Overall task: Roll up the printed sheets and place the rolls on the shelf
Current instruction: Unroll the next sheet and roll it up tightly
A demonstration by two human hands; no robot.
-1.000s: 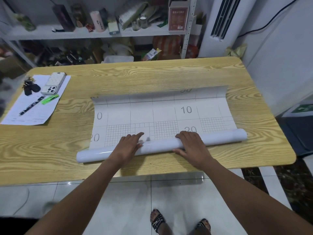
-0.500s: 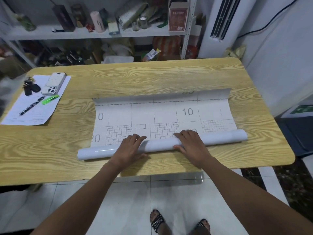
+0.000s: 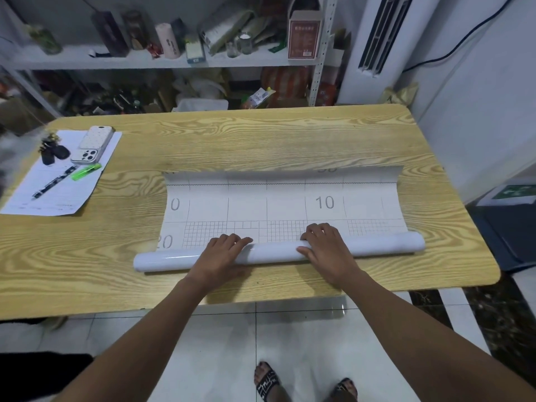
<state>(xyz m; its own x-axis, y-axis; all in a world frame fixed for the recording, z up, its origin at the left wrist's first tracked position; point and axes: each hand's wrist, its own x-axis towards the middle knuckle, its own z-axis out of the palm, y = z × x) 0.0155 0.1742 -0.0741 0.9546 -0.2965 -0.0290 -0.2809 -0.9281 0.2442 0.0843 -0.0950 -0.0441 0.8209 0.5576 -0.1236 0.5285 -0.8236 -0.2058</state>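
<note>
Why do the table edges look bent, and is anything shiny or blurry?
Head view: the wide-angle lens bows the table edges; glare streaks the roll at its left end; the far-left margin beside the keys is smeared.

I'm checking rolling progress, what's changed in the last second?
The left hand and right hand nudged the roll slightly farther up the printed sheet; the right hand now hides a printed 20. Both still press on the roll; the phone has not moved.
</note>
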